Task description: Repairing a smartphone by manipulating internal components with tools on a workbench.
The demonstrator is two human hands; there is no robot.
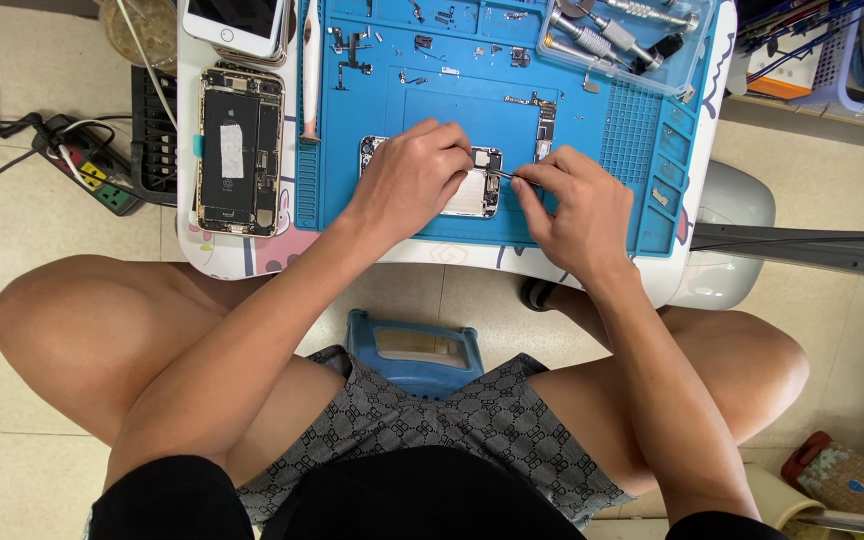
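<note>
Working on a phone shell (pixel 477 192) at the counter's near edge.
My left hand (pixel 414 175) grips it; my right hand (pixel 572 205) pinches tweezers (pixel 500 174); the far-right tray (pixel 624 38) holds screwdrivers (pixel 592 35).

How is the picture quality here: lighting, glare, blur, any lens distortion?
Head view: even, soft indoor light with only faint shadows under the left hand and right hand; no strong glare on the blue mat; the opened phone beside it is sharp; small parts on the mat are too tiny to identify; floor lines bend slightly near the edges, showing wide-angle distortion.
</note>
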